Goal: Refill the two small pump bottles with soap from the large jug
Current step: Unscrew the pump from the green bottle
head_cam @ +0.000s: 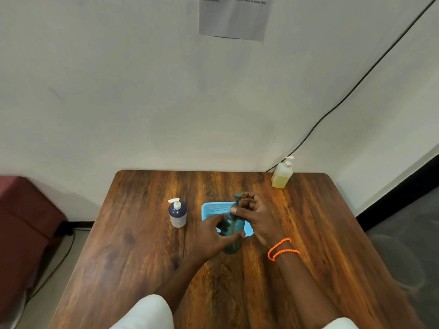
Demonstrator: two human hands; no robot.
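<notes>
A teal pump bottle (231, 243) stands at the middle of the wooden table (142, 245), just in front of a light blue tray (213, 208). My left hand (211, 236) grips its body. My right hand (257, 218) pinches the collar below its teal pump head, thumb against the neck. A dark blue bottle with a white pump (177, 213) stands upright to the left, apart from my hands. A clear bottle of yellow soap with a white pump (282, 173) stands at the far right edge by the wall.
The table's far edge meets a white wall. A black cable (356, 84) runs down the wall to the table's back right corner. A dark red seat (26, 222) stands left of the table.
</notes>
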